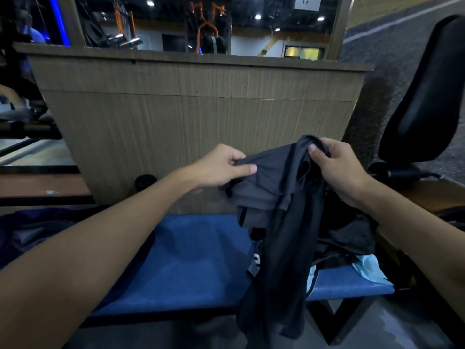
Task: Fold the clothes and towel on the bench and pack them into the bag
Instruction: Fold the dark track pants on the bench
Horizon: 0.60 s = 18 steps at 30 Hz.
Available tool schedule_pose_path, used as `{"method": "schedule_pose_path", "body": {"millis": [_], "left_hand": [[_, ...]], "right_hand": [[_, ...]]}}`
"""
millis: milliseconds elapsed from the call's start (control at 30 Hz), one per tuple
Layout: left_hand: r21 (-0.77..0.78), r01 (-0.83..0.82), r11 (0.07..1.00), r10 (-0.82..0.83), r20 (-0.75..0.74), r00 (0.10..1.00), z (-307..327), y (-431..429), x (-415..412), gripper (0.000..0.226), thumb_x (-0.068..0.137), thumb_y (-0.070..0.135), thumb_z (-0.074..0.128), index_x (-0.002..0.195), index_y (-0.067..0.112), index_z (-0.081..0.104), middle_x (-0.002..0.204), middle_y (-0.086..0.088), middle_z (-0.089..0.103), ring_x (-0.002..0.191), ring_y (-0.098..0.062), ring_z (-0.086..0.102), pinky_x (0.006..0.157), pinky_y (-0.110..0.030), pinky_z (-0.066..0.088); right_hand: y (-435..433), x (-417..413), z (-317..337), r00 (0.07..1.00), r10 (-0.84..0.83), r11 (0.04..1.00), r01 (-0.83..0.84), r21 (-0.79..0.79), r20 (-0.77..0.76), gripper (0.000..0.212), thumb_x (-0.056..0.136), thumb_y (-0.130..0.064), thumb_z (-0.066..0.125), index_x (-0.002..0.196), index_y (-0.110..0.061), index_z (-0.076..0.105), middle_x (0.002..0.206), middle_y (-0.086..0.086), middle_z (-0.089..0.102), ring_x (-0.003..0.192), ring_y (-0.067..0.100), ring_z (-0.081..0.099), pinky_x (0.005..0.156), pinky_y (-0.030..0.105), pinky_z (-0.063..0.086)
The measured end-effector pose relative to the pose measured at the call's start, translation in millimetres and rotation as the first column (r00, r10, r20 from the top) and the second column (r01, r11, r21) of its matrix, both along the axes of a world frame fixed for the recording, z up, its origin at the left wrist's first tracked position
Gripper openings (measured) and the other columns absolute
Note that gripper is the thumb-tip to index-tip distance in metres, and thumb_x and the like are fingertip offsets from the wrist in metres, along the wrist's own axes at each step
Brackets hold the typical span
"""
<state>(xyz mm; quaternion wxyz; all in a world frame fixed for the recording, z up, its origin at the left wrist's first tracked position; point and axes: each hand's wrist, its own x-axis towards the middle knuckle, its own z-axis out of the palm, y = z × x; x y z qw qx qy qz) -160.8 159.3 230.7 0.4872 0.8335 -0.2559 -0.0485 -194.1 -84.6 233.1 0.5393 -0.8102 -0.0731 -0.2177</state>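
We hold garment [274,197] over bench [196,260] right end; clothes pile [352,235] behind it, towel [370,270] at right front corner.

Both bare forearms reaching fwd from frame's lower corners, left hand [221,167] pinching dark garment [271,187] btwn thumb and curled fingers, right hand [337,165] near it, gripping garment's bunched top edge, thumb pressed on front, wrists approx. level
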Motion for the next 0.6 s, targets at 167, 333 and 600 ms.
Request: {"method": "schedule_pose_path", "body": {"millis": [167,333,600], "left_hand": [[-0.176,-0.108,0.978,0.134,0.143,0.981,26,-12,-1,0.032,0.099,0.023,0.06,0.087,-0.004,0.069,0.077,-0.007,0.069,0.068,-0.012,0.062,0.061,-0.024,0.048],[-0.127,-0.175,0.976,0.201,0.229,0.953,39,-14,2,0.055,0.1,0.034,0.056,0.082,-0.018,0.056,0.07,-0.009,0.051,0.064,-0.018,0.044,0.058,-0.028,0.033],[-0.117,-0.398,0.91,0.415,0.266,0.87,36,0,19,0.034,0.095,0.021,0.058,0.08,-0.01,0.06,0.072,-0.009,0.053,0.066,-0.016,0.046,0.06,-0.028,0.036]], "right_hand": [[-7,1,1,0.996,-0.069,0.995,0.064,-0.078,-0.057,0.029,0.105,-0.019,0.041,0.095,-0.009,0.067,0.084,0.0,0.066,0.074,0.012,0.06,0.065,0.026,0.047],[-11,-1,4,0.994,-0.101,0.994,0.099,-0.047,-0.037,0.03,0.105,-0.021,0.041,0.102,-0.008,0.067,0.096,0.009,0.071,0.091,0.025,0.067,0.08,0.042,0.055],[-20,-1,4,0.993,-0.12,0.993,0.12,0.003,0.008,0.025,0.104,-0.015,0.046,0.092,-0.01,0.068,0.087,0.0,0.068,0.086,0.018,0.064,0.081,0.035,0.053]]}}
